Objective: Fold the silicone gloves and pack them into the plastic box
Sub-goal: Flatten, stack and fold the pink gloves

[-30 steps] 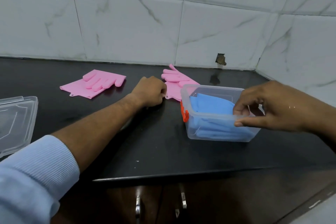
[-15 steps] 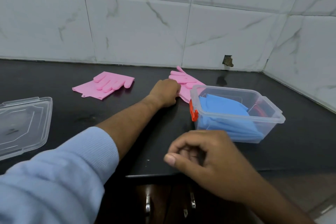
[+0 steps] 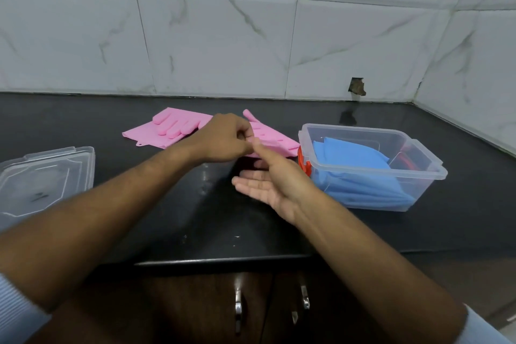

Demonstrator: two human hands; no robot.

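Observation:
Two pink silicone gloves lie on the black counter. The left pink glove [image 3: 170, 128] lies flat with its fingers folded over. My left hand [image 3: 226, 138] pinches the near edge of the right pink glove [image 3: 275, 139] and lifts it a little. My right hand [image 3: 268, 181] hovers palm up, fingers straight, just below that glove and holds nothing. The clear plastic box [image 3: 418, 159] with orange latches stands to the right, with folded blue gloves [image 3: 354, 165] inside.
The box's clear lid [image 3: 42, 179] lies at the counter's left edge. A tiled wall closes the back and the right corner. Cabinet door handles [image 3: 238, 307] sit under the counter's front edge [image 3: 223, 260].
My right hand came up from the counter's front edge and opened palm up beside the right pink glove. My left hand has raised that glove's near edge.

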